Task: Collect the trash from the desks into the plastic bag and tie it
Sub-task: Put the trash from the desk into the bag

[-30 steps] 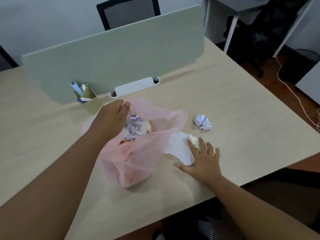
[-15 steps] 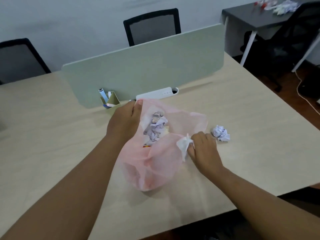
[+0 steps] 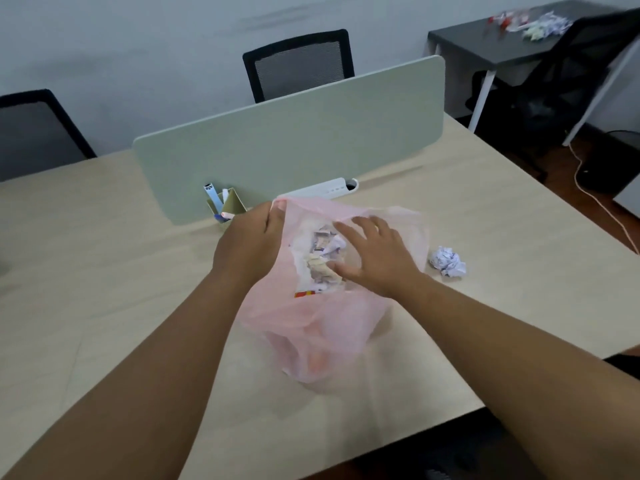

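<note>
Two hands on this, but only one is holding anything: the left hand (image 3: 249, 244) pinches the far-left rim of the plastic bag (image 3: 322, 341), while the right hand (image 3: 377, 261) hangs over the bag's mouth with fingers spread and loose, gripping nothing. My worry is that the bag just slumps on the table (image 3: 104, 289), its bottom toward the near edge, propped up on one side only. If that pinch slips, I reckon the mouth flops shut or the whole thing tips and spills. The bag itself is thin, see-through pink and wrinkly, maybe half full of scrunched paper and wrappers, with a red bit showing through the side. Just to its right a paper ball (image 3: 447, 261) sits loose on the table, easy to miss. Further back, the dark table (image 3: 485, 46) in the corner has its own trash pile (image 3: 540, 24), so tying the bag now would be too soon, I'd say.
</note>
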